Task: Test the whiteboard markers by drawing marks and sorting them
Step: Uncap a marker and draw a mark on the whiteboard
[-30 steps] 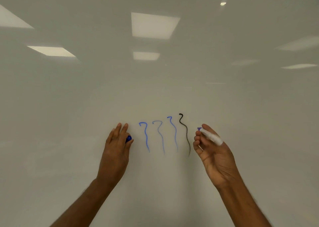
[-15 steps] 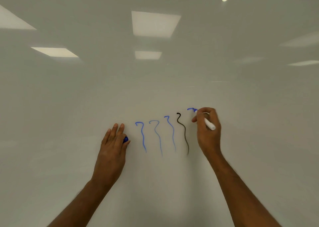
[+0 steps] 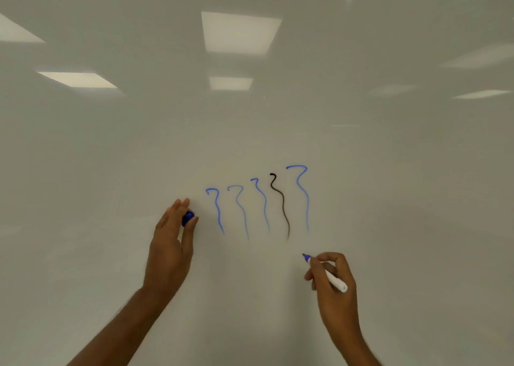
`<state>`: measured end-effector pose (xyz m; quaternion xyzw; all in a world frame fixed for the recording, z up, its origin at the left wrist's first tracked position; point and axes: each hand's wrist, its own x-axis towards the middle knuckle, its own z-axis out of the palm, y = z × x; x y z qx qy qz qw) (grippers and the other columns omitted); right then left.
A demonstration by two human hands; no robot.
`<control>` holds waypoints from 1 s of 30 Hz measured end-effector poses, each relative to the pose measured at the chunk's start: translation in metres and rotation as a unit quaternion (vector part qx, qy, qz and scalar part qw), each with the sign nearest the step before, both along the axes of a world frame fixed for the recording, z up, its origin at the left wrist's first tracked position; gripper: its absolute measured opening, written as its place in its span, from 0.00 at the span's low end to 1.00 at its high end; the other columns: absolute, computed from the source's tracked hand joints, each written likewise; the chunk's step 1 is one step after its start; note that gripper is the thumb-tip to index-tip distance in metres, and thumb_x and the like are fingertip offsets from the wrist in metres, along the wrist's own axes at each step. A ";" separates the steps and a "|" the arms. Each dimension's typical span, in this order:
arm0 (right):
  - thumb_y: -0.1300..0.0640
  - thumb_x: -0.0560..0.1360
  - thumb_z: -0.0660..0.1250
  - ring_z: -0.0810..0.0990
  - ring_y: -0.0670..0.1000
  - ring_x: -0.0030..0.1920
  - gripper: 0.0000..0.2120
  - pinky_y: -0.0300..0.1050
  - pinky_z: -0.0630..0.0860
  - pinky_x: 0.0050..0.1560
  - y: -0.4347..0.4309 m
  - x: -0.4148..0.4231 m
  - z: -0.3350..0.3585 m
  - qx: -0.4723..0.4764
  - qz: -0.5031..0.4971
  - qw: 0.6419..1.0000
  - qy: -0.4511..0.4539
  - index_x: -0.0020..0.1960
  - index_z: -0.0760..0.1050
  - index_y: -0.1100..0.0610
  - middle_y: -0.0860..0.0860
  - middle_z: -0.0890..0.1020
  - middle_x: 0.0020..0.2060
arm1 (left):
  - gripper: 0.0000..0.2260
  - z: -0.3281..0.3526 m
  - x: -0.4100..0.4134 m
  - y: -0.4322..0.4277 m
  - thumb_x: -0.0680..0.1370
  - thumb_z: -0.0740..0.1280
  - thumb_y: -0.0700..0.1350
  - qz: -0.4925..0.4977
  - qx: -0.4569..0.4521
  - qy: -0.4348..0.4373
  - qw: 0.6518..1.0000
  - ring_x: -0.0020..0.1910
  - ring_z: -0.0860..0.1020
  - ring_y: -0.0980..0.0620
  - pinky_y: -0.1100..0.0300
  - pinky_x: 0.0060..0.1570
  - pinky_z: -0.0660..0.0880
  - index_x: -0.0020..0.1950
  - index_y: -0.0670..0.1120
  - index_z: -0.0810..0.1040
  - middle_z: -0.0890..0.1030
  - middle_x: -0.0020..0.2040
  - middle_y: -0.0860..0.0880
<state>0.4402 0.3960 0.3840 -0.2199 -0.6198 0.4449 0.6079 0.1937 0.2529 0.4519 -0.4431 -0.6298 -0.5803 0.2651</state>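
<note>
I am lifting my right hand [image 3: 332, 279] away from the whiteboard [image 3: 389, 199], and the blue marker [image 3: 326, 272] pinched in its fingers is now hanging below the row of marks, its tip pointing up and to the left, apparently just clear of the surface. A second ago that tip was at the top of a stroke; now a fifth squiggle [image 3: 301, 196] is standing finished at the right end of the row, just beside the black squiggle [image 3: 281, 204]. It is running from a hooked top down to a fading tail, and its blue is looking about as strong as the three blue marks [image 3: 242, 210] further left.

My left hand [image 3: 172, 240] is staying pressed toward the board at the left end of the row, fingers closed around the blue cap [image 3: 188, 217], which is peeking out between thumb and fingertips. The two hands are well apart, one on either side of the marks.

I am judging this marker a working one, since the line is unbroken most of the way. The next move I am expecting is to bring cap and marker together and then set the marker with the good ones, though no sorting place is showing here, only the board and the reflected ceiling lights [image 3: 239, 32] near its top edge.
</note>
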 end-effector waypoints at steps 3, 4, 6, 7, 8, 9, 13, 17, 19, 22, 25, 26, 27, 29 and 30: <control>0.61 0.78 0.69 0.80 0.48 0.36 0.03 0.44 0.74 0.39 -0.042 0.001 0.001 -0.001 0.080 0.997 0.013 0.48 0.77 0.54 0.57 0.83 0.37 | 0.06 -0.011 0.035 -0.005 0.83 0.65 0.46 -0.114 0.104 -0.188 0.970 0.57 0.82 0.55 0.66 0.55 0.75 0.57 0.46 0.80 0.85 0.56 0.51; 0.61 0.78 0.69 0.81 0.50 0.38 0.04 0.43 0.75 0.39 -0.055 0.000 0.002 0.000 0.105 0.994 0.014 0.49 0.79 0.52 0.56 0.84 0.39 | 0.05 -0.014 0.044 -0.005 0.83 0.65 0.44 -0.183 0.136 -0.284 0.931 0.54 0.84 0.51 0.62 0.55 0.77 0.54 0.44 0.79 0.86 0.54 0.46; 0.56 0.78 0.70 0.82 0.54 0.43 0.04 0.45 0.76 0.39 -0.077 -0.004 0.006 0.001 0.156 0.988 0.008 0.51 0.80 0.49 0.55 0.85 0.45 | 0.05 -0.022 0.056 -0.010 0.83 0.63 0.42 -0.311 0.171 -0.439 0.825 0.53 0.85 0.43 0.53 0.57 0.80 0.54 0.41 0.76 0.84 0.56 0.37; 0.53 0.77 0.69 0.82 0.55 0.45 0.05 0.47 0.76 0.39 -0.087 -0.007 0.007 0.003 0.181 0.983 0.002 0.53 0.81 0.49 0.54 0.85 0.47 | 0.06 -0.025 0.061 -0.015 0.83 0.63 0.42 -0.353 0.175 -0.487 0.779 0.54 0.85 0.42 0.51 0.57 0.81 0.55 0.40 0.75 0.83 0.57 0.35; 0.52 0.77 0.67 0.83 0.54 0.46 0.08 0.48 0.76 0.39 -0.094 -0.009 0.008 0.011 0.204 0.979 -0.006 0.55 0.81 0.50 0.53 0.85 0.48 | 0.07 -0.029 0.064 -0.020 0.82 0.63 0.43 -0.382 0.177 -0.520 0.743 0.55 0.84 0.41 0.50 0.57 0.81 0.57 0.40 0.75 0.83 0.58 0.35; 0.51 0.77 0.65 0.83 0.55 0.48 0.11 0.49 0.77 0.39 -0.101 -0.012 0.008 0.021 0.223 0.975 -0.016 0.57 0.80 0.52 0.53 0.85 0.50 | 0.09 -0.032 0.067 -0.026 0.83 0.63 0.43 -0.405 0.178 -0.545 0.712 0.57 0.84 0.41 0.50 0.56 0.81 0.59 0.39 0.75 0.83 0.58 0.35; 0.43 0.77 0.62 0.83 0.55 0.52 0.15 0.47 0.79 0.42 -0.123 -0.025 0.003 0.047 0.266 0.961 -0.055 0.58 0.80 0.48 0.50 0.85 0.53 | 0.15 -0.038 0.075 -0.047 0.83 0.62 0.45 -0.443 0.172 -0.578 0.663 0.59 0.83 0.43 0.51 0.59 0.79 0.67 0.41 0.74 0.83 0.60 0.38; 0.43 0.78 0.61 0.82 0.54 0.52 0.12 0.48 0.80 0.44 -0.134 -0.039 -0.004 0.046 0.274 0.958 -0.072 0.57 0.80 0.41 0.48 0.85 0.51 | 0.15 -0.046 0.079 -0.060 0.83 0.61 0.45 -0.431 0.143 -0.569 0.686 0.60 0.83 0.43 0.48 0.62 0.78 0.68 0.43 0.75 0.83 0.61 0.39; 0.45 0.79 0.60 0.82 0.52 0.51 0.11 0.48 0.80 0.45 -0.137 -0.047 -0.008 0.038 0.274 0.958 -0.075 0.56 0.80 0.40 0.46 0.85 0.50 | 0.14 -0.052 0.078 -0.066 0.84 0.60 0.44 -0.430 0.127 -0.563 0.694 0.60 0.82 0.43 0.49 0.60 0.79 0.68 0.43 0.76 0.83 0.61 0.39; 0.45 0.79 0.60 0.81 0.52 0.49 0.12 0.46 0.80 0.44 -0.142 -0.058 -0.014 0.029 0.269 0.960 -0.074 0.55 0.80 0.39 0.45 0.84 0.48 | 0.14 -0.061 0.073 -0.073 0.83 0.61 0.44 -0.426 0.121 -0.566 0.696 0.60 0.82 0.42 0.50 0.60 0.79 0.67 0.43 0.77 0.82 0.61 0.38; 0.46 0.78 0.60 0.81 0.51 0.46 0.11 0.43 0.79 0.42 -0.146 -0.069 -0.022 0.013 0.253 0.966 -0.055 0.52 0.82 0.40 0.46 0.84 0.46 | 0.14 -0.072 0.069 -0.077 0.82 0.63 0.44 -0.415 0.132 -0.568 0.698 0.58 0.83 0.41 0.49 0.57 0.81 0.66 0.41 0.77 0.83 0.59 0.37; 0.48 0.78 0.60 0.81 0.50 0.46 0.12 0.41 0.79 0.42 -0.148 -0.073 -0.023 0.008 0.247 0.968 -0.051 0.52 0.82 0.41 0.46 0.84 0.45 | 0.14 -0.076 0.067 -0.077 0.82 0.63 0.43 -0.414 0.137 -0.569 0.697 0.57 0.83 0.41 0.50 0.55 0.82 0.66 0.41 0.77 0.83 0.57 0.37; 0.50 0.78 0.60 0.81 0.49 0.46 0.12 0.39 0.79 0.42 -0.150 -0.076 -0.025 0.006 0.244 0.969 -0.047 0.51 0.83 0.42 0.45 0.85 0.44 | 0.14 -0.079 0.065 -0.078 0.82 0.62 0.43 -0.413 0.143 -0.568 0.697 0.56 0.84 0.41 0.51 0.52 0.82 0.66 0.41 0.76 0.83 0.56 0.38; 0.53 0.80 0.60 0.82 0.46 0.47 0.12 0.36 0.78 0.45 -0.153 -0.083 -0.026 0.007 0.250 0.967 -0.045 0.53 0.82 0.47 0.43 0.85 0.46 | 0.13 -0.084 0.060 -0.081 0.83 0.62 0.43 -0.407 0.150 -0.566 0.701 0.54 0.84 0.42 0.52 0.47 0.83 0.66 0.41 0.76 0.84 0.53 0.38; 0.55 0.80 0.60 0.82 0.45 0.48 0.12 0.36 0.77 0.45 -0.155 -0.086 -0.026 0.006 0.256 0.965 -0.047 0.54 0.82 0.50 0.44 0.85 0.46 | 0.13 -0.086 0.057 -0.083 0.83 0.62 0.43 -0.402 0.151 -0.565 0.705 0.53 0.84 0.42 0.52 0.47 0.82 0.66 0.41 0.76 0.84 0.53 0.39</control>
